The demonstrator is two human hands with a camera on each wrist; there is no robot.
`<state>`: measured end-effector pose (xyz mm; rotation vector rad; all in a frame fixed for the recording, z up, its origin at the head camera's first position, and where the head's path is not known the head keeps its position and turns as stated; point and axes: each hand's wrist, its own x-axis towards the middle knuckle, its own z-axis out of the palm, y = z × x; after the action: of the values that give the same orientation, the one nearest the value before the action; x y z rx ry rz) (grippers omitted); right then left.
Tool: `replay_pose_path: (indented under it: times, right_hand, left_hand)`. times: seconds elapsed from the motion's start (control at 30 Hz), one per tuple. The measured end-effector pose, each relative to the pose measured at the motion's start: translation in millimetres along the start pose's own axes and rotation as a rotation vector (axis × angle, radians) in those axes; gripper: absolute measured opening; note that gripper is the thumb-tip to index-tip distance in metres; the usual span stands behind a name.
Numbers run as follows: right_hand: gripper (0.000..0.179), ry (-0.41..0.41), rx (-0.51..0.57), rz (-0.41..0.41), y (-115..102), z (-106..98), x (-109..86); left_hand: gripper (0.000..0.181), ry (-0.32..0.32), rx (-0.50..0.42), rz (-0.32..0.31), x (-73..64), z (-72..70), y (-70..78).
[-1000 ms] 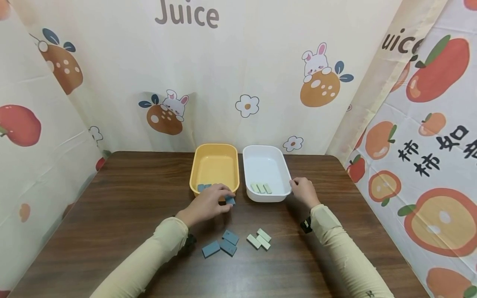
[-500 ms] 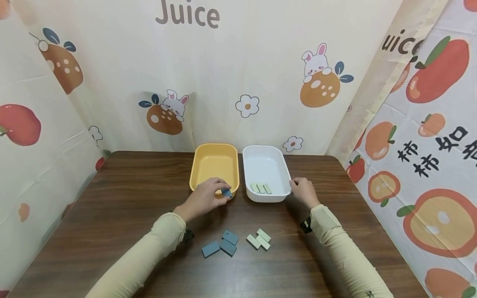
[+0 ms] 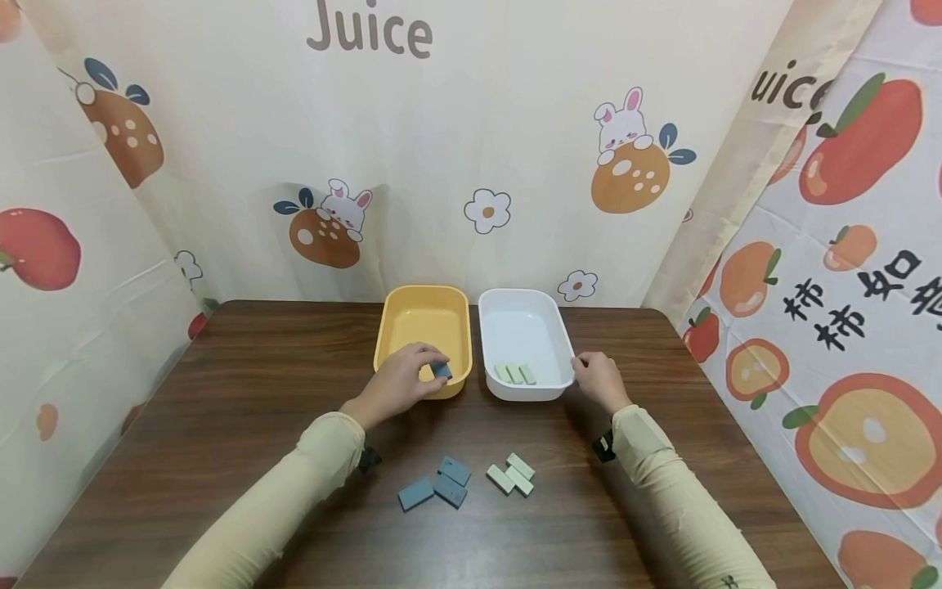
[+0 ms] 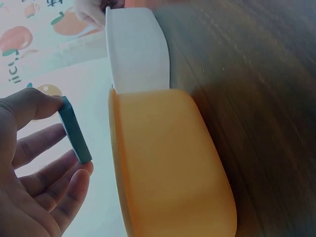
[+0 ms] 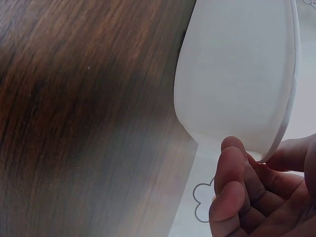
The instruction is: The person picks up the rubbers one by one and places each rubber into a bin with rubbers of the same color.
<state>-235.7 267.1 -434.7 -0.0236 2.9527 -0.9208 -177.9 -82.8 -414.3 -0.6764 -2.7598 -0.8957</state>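
Observation:
My left hand (image 3: 399,381) pinches a blue rectangular block (image 3: 441,370) between thumb and fingers, above the near edge of the yellow bin (image 3: 427,296). In the left wrist view the block (image 4: 75,131) is tilted and apart from the bin's wall (image 4: 168,163). My right hand (image 3: 601,380) grips the right rim of the white bin (image 3: 526,393), thumb on one side and fingers on the other, as the right wrist view shows. Several pale green blocks (image 3: 516,375) lie in a row inside the white bin. My left hand hides the near part of the yellow bin's inside.
On the wooden table (image 3: 294,360), three blue blocks (image 3: 450,491) lie in front of the bins. Several pale green blocks (image 3: 511,474) lie to their right. A printed curtain (image 3: 427,164) hangs behind the table.
My left hand has carried the blue block up and forward, from before the yellow bin's front wall to above its near edge. My right hand stays on the white bin's rim.

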Motion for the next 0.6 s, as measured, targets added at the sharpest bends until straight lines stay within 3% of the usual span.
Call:
replay_pose_path:
  times: [0.23, 0.6]
  right_hand:
    - [0.037, 0.001, -0.001, 0.007, 0, 1, 0.0]
    - [0.036, 0.003, 0.001, 0.008, 1, 2, 1.3]
  left_hand:
    - [0.031, -0.001, 0.005, -0.01, 4.1, -0.8, -8.0]
    - [0.031, -0.098, 0.06, -0.056, 15.3, -0.7, -25.4]
